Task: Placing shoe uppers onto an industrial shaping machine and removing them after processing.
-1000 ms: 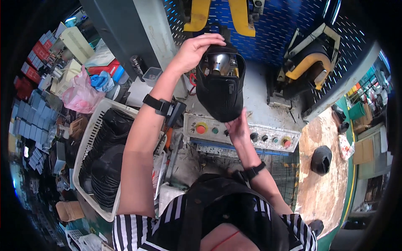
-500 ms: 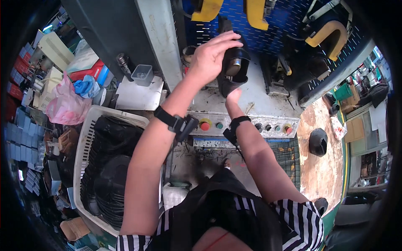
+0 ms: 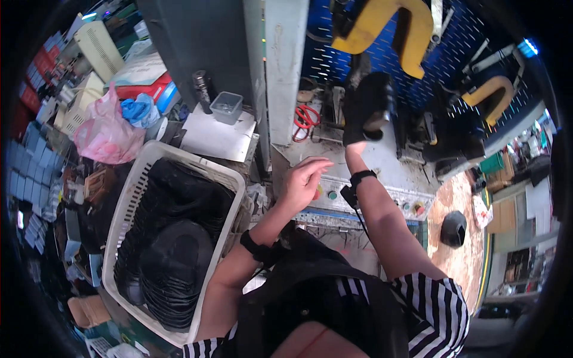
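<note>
Your left hand (image 3: 304, 182) is hovering by the control panel (image 3: 325, 201), fingers loosely bent, holding nothing visible. Your right hand (image 3: 356, 150) is meeting the black shoe upper (image 3: 365, 101) from beneath; fingers hidden, can't tell the grip. The upper is sitting at the machine, near the yellow arched clamp (image 3: 412, 48). White basket (image 3: 197, 160) is standing leftward.

Left arm (image 3: 224, 286) came in from lower left, elbow bent, forearm slanting up and right; left grip (image 3: 301, 184) hung loose in front of the body, fingers (image 3: 316, 164) close together, slightly curved, pointing right. Right arm (image 3: 388, 218) reached farther forward from lower right, slanting up and left, straighter than the left. Right grip (image 3: 356, 148) showed only its base, fingers hidden, pose unclear.
</note>
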Demonstrator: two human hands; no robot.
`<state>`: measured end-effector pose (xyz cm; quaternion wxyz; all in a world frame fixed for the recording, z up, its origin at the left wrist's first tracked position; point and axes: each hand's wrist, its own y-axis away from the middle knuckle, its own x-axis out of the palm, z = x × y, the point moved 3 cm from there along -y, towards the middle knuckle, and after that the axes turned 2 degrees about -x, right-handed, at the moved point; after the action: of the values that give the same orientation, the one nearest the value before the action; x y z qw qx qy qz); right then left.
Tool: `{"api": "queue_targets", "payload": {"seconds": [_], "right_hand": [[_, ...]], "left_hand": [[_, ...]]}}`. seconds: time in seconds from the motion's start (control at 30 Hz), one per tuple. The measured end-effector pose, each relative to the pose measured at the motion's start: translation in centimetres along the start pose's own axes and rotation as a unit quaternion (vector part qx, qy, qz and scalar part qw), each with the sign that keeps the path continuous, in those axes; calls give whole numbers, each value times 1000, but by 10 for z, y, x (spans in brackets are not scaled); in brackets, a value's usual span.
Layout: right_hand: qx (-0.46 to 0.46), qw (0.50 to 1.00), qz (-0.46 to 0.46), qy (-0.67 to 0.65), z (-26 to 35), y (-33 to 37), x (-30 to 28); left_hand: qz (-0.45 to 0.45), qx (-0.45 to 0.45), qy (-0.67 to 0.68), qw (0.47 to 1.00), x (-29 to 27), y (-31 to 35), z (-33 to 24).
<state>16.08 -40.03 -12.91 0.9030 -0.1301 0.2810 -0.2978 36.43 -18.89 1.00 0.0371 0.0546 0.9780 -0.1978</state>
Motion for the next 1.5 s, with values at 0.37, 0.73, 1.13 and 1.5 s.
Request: {"api": "queue_targets", "payload": {"seconds": [0.37, 0.73, 1.13, 1.5], "right_hand": [[84, 996, -12, 19, 7, -21, 21], [156, 982, 53, -88, 20, -9, 28], [328, 698, 429, -470, -70, 71, -250], [392, 671, 147, -612, -154, 37, -454]], "left_hand": [[15, -47, -6, 999, -5, 28, 20], [8, -88, -49, 995, 61, 8, -13], [74, 84, -154, 982, 322, -118, -81], [81, 364, -361, 855, 353, -28, -115]]}}
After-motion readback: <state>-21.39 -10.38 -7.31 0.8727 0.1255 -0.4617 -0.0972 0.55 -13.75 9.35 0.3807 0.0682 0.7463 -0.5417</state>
